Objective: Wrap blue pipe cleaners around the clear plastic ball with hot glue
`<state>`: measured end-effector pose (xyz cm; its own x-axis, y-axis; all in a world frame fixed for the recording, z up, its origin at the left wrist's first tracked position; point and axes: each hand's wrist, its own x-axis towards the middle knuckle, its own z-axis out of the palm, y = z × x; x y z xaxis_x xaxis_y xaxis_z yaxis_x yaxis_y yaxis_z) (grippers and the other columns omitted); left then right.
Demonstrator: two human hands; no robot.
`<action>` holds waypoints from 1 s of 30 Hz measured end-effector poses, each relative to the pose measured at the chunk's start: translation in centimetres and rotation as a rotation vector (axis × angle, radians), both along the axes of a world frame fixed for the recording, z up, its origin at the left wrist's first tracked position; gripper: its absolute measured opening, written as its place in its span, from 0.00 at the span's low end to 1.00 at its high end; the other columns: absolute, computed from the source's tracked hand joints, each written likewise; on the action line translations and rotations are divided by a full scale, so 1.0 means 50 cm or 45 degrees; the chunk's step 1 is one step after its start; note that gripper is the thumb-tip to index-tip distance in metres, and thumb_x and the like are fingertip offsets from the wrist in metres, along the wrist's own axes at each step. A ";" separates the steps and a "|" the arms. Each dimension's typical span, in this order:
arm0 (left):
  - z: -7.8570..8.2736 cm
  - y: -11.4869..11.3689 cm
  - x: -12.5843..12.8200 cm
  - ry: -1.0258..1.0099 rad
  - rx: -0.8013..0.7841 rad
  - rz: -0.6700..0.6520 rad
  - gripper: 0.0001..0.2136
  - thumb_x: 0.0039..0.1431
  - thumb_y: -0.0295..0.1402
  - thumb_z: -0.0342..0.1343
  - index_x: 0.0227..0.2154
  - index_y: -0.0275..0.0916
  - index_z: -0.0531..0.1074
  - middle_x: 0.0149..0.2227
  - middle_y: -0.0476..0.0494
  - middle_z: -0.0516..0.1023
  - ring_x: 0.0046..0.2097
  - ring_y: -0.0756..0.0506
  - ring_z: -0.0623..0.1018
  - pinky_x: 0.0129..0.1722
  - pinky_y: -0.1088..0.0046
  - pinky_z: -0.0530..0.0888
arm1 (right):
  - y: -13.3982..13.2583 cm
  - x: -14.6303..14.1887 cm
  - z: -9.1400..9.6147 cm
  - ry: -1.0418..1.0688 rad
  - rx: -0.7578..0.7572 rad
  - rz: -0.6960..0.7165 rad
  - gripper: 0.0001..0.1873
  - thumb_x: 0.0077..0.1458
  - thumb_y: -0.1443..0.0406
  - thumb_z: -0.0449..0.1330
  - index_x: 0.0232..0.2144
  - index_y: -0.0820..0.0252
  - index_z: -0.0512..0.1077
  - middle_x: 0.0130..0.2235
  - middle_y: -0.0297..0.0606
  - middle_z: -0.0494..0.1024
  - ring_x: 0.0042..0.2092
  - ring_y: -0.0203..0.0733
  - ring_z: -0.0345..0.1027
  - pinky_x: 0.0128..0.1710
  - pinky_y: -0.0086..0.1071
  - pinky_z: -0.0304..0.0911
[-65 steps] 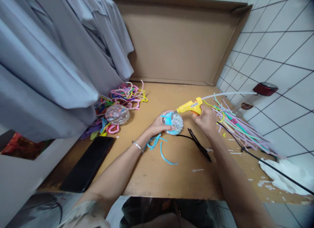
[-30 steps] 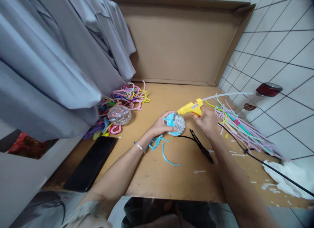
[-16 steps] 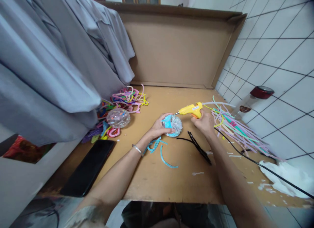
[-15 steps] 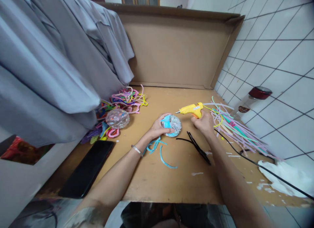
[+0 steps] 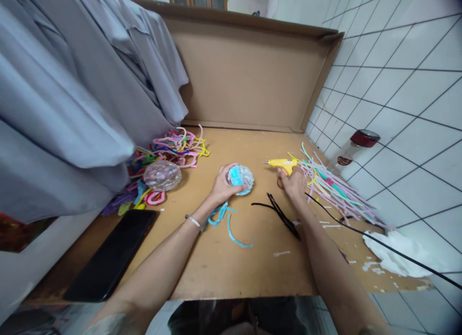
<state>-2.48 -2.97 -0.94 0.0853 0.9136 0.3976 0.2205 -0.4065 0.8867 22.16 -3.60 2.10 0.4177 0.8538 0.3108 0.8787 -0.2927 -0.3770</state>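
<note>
Two full grips
Left hand clasps one ball; right hand, one glue gun; one phone lies apart.

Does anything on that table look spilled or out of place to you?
Yes: white smears mark the tabletop near the crumpled tissue on the right. They look odd against the brown surface; possibly dried drips from the yellow glue gun.

Bare forearms, with a single bangle.
The bangle sits just behind the left hand, a slim silvery band with a small dark part; farther up that arm shows a pale sleeve. Behind the right hand, the wrist is unadorned. Dark clothing lies nearer the body than both hands.
</note>
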 end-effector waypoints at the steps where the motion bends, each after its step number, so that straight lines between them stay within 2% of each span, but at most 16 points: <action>1: 0.000 0.001 0.001 0.037 0.027 0.019 0.35 0.34 0.34 0.71 0.52 0.40 0.70 0.51 0.42 0.70 0.53 0.39 0.73 0.57 0.58 0.70 | 0.002 0.001 -0.006 -0.003 -0.001 -0.001 0.26 0.60 0.51 0.53 0.46 0.70 0.71 0.43 0.55 0.78 0.45 0.55 0.72 0.39 0.37 0.61; 6: 0.001 0.008 0.002 0.173 0.145 0.049 0.35 0.35 0.36 0.71 0.51 0.40 0.70 0.50 0.42 0.70 0.53 0.39 0.73 0.57 0.57 0.70 | 0.006 0.002 -0.031 -0.053 -0.057 0.022 0.22 0.61 0.56 0.52 0.47 0.70 0.71 0.43 0.55 0.77 0.45 0.54 0.71 0.41 0.39 0.61; 10: 0.007 0.010 0.005 0.244 0.194 0.010 0.35 0.37 0.38 0.72 0.52 0.41 0.70 0.51 0.41 0.70 0.54 0.38 0.72 0.58 0.56 0.69 | 0.002 -0.001 -0.036 -0.292 0.033 0.028 0.21 0.59 0.59 0.52 0.43 0.73 0.71 0.44 0.63 0.74 0.47 0.60 0.67 0.44 0.45 0.59; 12: 0.009 0.009 0.009 0.266 0.207 0.003 0.35 0.37 0.39 0.72 0.52 0.42 0.70 0.51 0.41 0.70 0.55 0.37 0.72 0.58 0.56 0.69 | 0.002 -0.003 -0.035 -0.355 0.106 0.043 0.20 0.59 0.59 0.51 0.42 0.72 0.71 0.44 0.63 0.73 0.47 0.62 0.66 0.44 0.47 0.58; 14: 0.009 0.009 0.015 0.279 0.204 0.011 0.35 0.37 0.39 0.72 0.53 0.41 0.70 0.51 0.41 0.70 0.55 0.37 0.72 0.58 0.56 0.69 | 0.003 -0.010 -0.033 -0.329 0.233 0.162 0.18 0.59 0.59 0.51 0.42 0.69 0.71 0.43 0.59 0.74 0.46 0.59 0.65 0.44 0.46 0.57; 18: 0.006 0.015 0.030 0.290 0.238 0.040 0.34 0.38 0.39 0.71 0.52 0.41 0.69 0.51 0.40 0.69 0.56 0.38 0.71 0.59 0.56 0.69 | -0.004 -0.052 -0.025 -0.143 0.574 0.634 0.16 0.58 0.60 0.51 0.44 0.61 0.69 0.38 0.46 0.74 0.41 0.50 0.66 0.44 0.41 0.60; 21: 0.001 0.019 0.041 0.299 0.327 0.026 0.34 0.38 0.36 0.70 0.52 0.40 0.70 0.54 0.38 0.67 0.60 0.36 0.68 0.60 0.56 0.68 | -0.027 -0.096 -0.009 -0.081 0.734 0.879 0.17 0.58 0.59 0.52 0.47 0.61 0.68 0.37 0.43 0.73 0.40 0.48 0.66 0.43 0.41 0.62; 24: 0.000 0.020 0.047 0.318 0.415 -0.028 0.32 0.39 0.35 0.68 0.51 0.39 0.69 0.56 0.36 0.66 0.60 0.35 0.69 0.60 0.56 0.69 | -0.051 -0.126 0.010 -0.044 0.770 0.964 0.16 0.59 0.58 0.55 0.47 0.60 0.69 0.37 0.43 0.74 0.40 0.47 0.68 0.42 0.41 0.63; 27: 0.003 0.017 0.046 0.318 0.488 -0.064 0.31 0.40 0.35 0.67 0.51 0.39 0.69 0.53 0.37 0.69 0.57 0.37 0.71 0.58 0.57 0.70 | -0.060 -0.132 0.016 0.063 0.768 0.939 0.11 0.62 0.60 0.53 0.40 0.58 0.72 0.35 0.43 0.76 0.38 0.46 0.69 0.40 0.39 0.64; 30: 0.009 0.013 0.042 0.306 0.490 -0.046 0.31 0.40 0.35 0.68 0.51 0.40 0.69 0.51 0.39 0.70 0.55 0.38 0.72 0.57 0.58 0.70 | -0.056 -0.126 0.012 0.127 0.733 0.919 0.11 0.62 0.61 0.53 0.35 0.57 0.74 0.34 0.43 0.77 0.37 0.45 0.70 0.39 0.38 0.65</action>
<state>-0.40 -2.30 -0.51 0.2457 0.6979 0.6727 0.3813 -0.7076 0.5949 15.87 -6.39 2.69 -0.1071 0.6425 0.7588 0.7311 0.5681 -0.3779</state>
